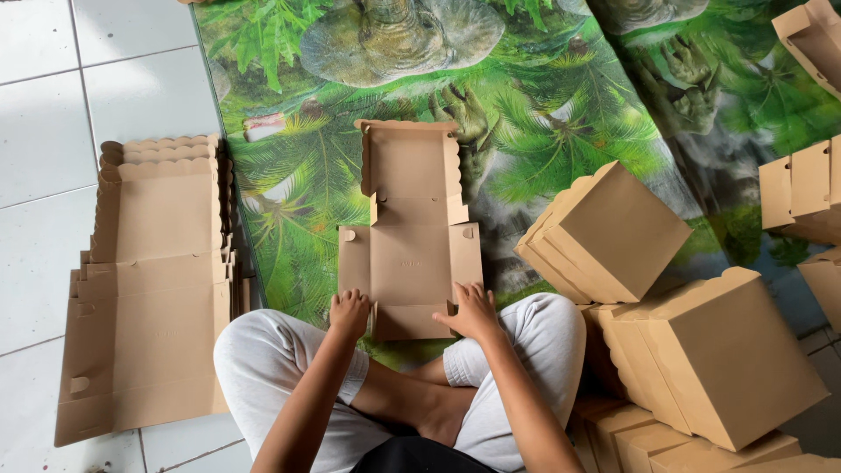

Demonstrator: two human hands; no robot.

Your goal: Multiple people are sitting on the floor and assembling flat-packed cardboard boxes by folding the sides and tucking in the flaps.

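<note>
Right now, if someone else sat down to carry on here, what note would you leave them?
Left hand: fingers curled on the near left corner of the flat box.
Right hand: pressing its near right corner.
The flat box lies on the green mat, far flaps partly raised, near flaps not yet up.
Done: folded boxes piled to the right.
Left: this box, plus the stack of flat blanks on the floor to the left.

Brown cardboard box blank (410,254), green palm-print mat (543,131)
</note>
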